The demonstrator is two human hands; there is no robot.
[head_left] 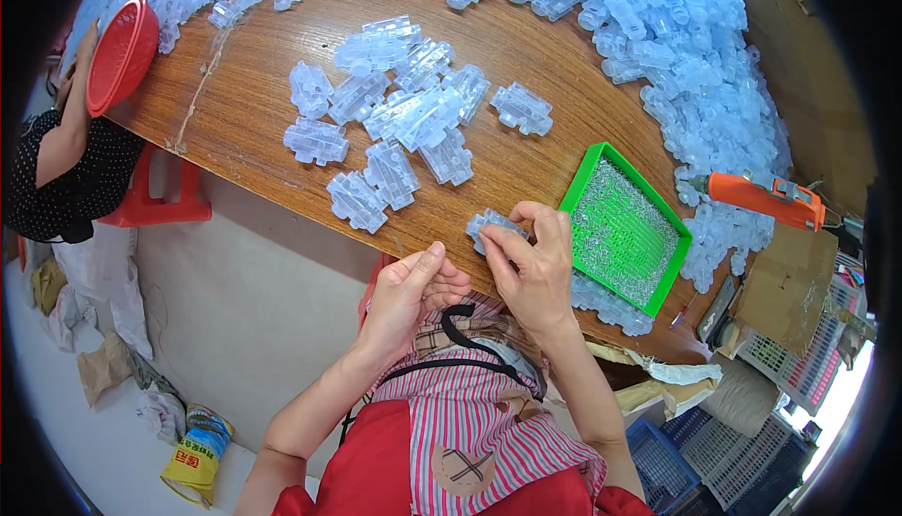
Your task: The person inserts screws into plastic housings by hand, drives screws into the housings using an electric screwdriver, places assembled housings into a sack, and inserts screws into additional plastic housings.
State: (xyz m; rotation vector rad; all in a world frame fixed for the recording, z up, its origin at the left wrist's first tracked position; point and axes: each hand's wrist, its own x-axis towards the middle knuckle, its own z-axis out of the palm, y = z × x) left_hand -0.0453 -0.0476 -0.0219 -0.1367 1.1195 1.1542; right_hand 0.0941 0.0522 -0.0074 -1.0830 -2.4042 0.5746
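Note:
At the table's front edge my right hand has its thumb and fingers closed on a clear plastic part, which rests on the wood. Just left of it, my left hand is turned palm inward with the fingers curled and the thumb against them. Whatever those fingers may hold is hidden. Beyond both hands lies a loose group of similar clear plastic parts, some stacked on others. A green tray of tiny metal pieces, seemingly screws, stands right of my right hand.
Big heaps of clear parts cover the table's far and right sides. An orange electric screwdriver lies on the right heap. At far left a person's arm is beside a red basket. Crates stand lower right.

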